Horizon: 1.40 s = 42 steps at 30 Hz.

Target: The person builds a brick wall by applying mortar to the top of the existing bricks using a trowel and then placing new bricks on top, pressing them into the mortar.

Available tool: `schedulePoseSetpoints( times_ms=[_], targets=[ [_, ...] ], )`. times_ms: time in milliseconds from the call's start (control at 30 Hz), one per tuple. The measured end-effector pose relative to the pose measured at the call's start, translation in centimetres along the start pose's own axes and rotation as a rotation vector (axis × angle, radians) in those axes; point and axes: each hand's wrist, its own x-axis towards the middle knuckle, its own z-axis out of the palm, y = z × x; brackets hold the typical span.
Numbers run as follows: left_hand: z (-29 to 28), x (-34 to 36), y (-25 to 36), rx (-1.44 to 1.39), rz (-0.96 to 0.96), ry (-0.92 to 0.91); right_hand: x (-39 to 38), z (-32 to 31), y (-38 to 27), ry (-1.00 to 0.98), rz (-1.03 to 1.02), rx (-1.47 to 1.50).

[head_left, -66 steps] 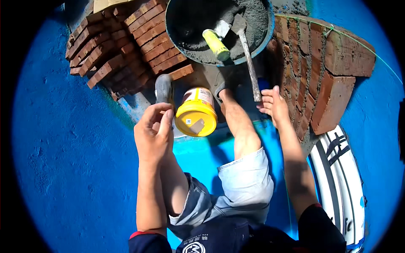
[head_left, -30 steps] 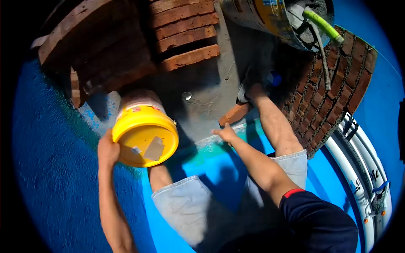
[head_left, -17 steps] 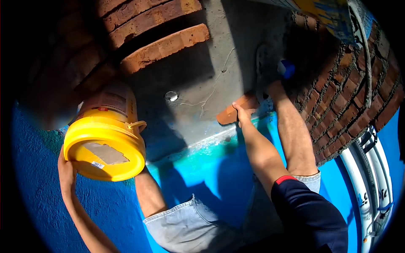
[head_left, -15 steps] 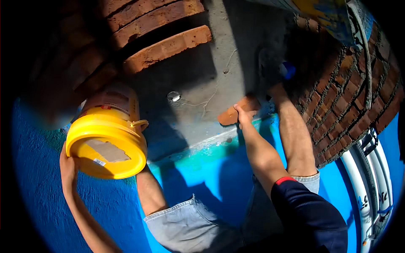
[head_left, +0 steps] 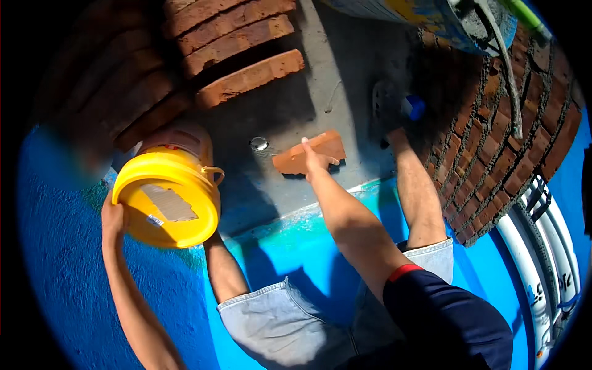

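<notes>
My left hand [head_left: 113, 217] grips the edge of a plastic bucket with a yellow lid [head_left: 197, 229] at the left; its fingers are partly hidden behind the rim. A torn piece of cardboard sticks to the lid's face. My right hand [head_left: 317, 161] is closed around a flat orange-red brick [head_left: 330, 145], with the thumb across its top. The brick is over the grey concrete floor [head_left: 296, 197], between my feet and right of a small round shiny disc [head_left: 258, 143].
Rows of stacked bricks [head_left: 237, 49] rise at the upper left. At the right stands mortared brickwork [head_left: 493, 154], with a paint-stained bucket [head_left: 456, 24] above it. White pipes [head_left: 524, 277] run down the right side beside blue surfaces.
My right hand has carried the brick to the left, toward the yellow-lidded bucket. The bucket, still in my left hand, appears slightly further right and higher as the view shifts.
</notes>
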Motion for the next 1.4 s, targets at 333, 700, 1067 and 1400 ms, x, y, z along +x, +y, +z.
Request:
schedulePoseSetpoints(
  times_ms=[333, 700, 1067, 1400],
  targets=[
    [0.6, 0.5, -2.1, 0.057, 0.081, -0.027, -14.7, -3.2, -11.7, 0.052, -2.036, -0.694],
    [0.8, 0.3, -1.4, 0.107, 0.088, -0.040, -14.2, -0.5, -17.5, -0.411, -2.029, -1.354],
    [0.6, -0.2, 0.8, 0.030, -0.009, -0.007, -4.9, -1.0, -14.1, -0.632, -1.608, -1.693],
    [1.8, 1.2, -3.4, 0.105, 0.120, 0.058, -10.7, -1.5, -13.5, -0.281, -2.284, -0.890]
  ],
)
